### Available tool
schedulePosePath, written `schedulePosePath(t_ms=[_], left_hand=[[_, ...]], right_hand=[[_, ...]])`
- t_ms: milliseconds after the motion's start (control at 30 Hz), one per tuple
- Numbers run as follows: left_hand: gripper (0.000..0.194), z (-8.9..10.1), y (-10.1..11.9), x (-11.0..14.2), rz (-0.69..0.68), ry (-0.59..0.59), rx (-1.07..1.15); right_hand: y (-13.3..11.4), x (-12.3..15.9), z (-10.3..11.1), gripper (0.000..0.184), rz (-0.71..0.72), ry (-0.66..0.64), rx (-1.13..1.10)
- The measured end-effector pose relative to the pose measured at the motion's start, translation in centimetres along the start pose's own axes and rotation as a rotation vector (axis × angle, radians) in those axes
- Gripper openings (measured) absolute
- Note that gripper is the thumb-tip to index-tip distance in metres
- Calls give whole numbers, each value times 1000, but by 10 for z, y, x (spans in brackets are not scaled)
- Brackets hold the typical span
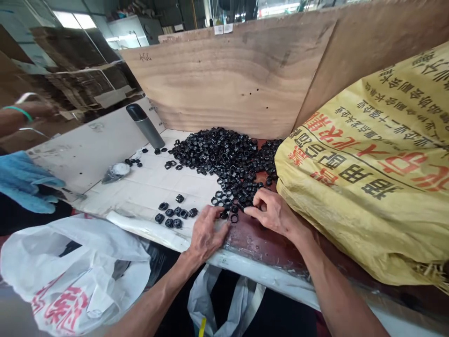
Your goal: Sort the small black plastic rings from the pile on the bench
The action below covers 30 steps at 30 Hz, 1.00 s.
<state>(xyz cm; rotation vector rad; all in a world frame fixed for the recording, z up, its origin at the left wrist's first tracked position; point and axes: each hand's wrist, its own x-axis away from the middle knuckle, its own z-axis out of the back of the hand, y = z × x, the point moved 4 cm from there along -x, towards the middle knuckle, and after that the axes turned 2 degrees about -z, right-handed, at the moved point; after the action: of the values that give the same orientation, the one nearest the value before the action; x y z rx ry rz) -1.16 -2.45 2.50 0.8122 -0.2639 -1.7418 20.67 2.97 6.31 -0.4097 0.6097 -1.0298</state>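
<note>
My left hand (207, 233) rests at the front edge of the table, thumb and forefinger curled round a small black plastic ring (224, 215). Opposite it, my right hand (274, 211) has its thumb and bent forefinger pinched at the near edge of the pile, on a dark piece mostly hidden by the fingers. A loose black ring (234, 218) lies between the two hands. Beyond them spreads a large heap of black plastic rings (217, 150). Left of my left hand, a group of several thicker black pieces (169, 213) sits on the white sheet.
A yellow printed sack (351, 187) bulges over the right side. Wooden boards (228, 89) wall the back. A grey bottle (145, 126) and a small clear bag (115, 172) stand left. White plastic bag (70, 262), blue glove (26, 180) and another person's arm (17, 119) are further left.
</note>
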Motion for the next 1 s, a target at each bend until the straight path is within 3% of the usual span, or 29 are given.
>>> schedulePosePath(t_ms=[100, 233, 400, 500, 700, 867, 1000], left_hand=[[35, -13, 8, 1, -49, -145, 17], [20, -24, 14, -4, -119, -194, -69], [21, -25, 12, -1, -135, -172, -43], [22, -24, 10, 2, -149, -168, 23], [22, -18, 10, 3, -127, -144, 59], [18, -12, 8, 2, 3, -156, 178], [22, -12, 2, 1, 89, -112, 320]], right_hand=[[-5, 12, 3, 27, -87, -280, 122], [-11, 14, -4, 20, -95, -394, 203], [-13, 9, -14, 14, -114, -384, 117], [-15, 8, -18, 25, -144, -362, 99], [-30, 6, -38, 8, 20, -308, 58], [-23, 5, -43, 4, -27, -301, -53], [-22, 0, -39, 18, -63, -238, -254]])
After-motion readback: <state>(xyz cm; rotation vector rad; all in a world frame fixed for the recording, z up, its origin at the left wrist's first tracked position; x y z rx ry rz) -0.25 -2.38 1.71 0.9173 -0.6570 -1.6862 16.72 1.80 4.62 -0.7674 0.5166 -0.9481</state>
